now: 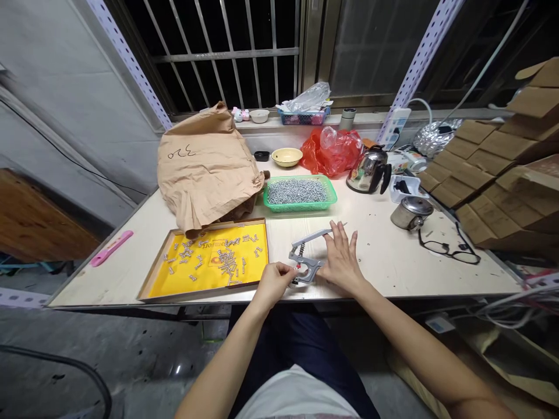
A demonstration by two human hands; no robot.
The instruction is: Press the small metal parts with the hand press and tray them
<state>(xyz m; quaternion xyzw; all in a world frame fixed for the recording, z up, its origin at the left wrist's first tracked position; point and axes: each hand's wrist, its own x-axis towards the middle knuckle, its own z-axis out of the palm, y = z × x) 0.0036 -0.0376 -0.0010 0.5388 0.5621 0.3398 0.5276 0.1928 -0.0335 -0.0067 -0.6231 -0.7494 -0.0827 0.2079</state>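
Observation:
My right hand (343, 259) is around the handles of a grey pliers-like hand tool (311, 263), its fingers long and partly spread along the upper handle. The tool has a coil spring between its arms and a small red spot near its jaw. At the jaw end, my left hand (276, 280) is closed in a pinch; what its fingertips hold is too small to make out. Left of it lies a shallow box lid (163, 285) with a yellow lining, holding scattered small metal pieces (227, 262). Beyond the tool stands a green basket (301, 206) full of small metal parts (297, 191).
A crumpled brown paper bag (205, 169) stands behind the lid. A pink-handled tool (112, 248) lies at the left. Rightward are a kettle (367, 170), a metal pot (410, 213), glasses (449, 249) and stacked cardboard boxes (493, 192). A red plastic bag (329, 152) sits at the back.

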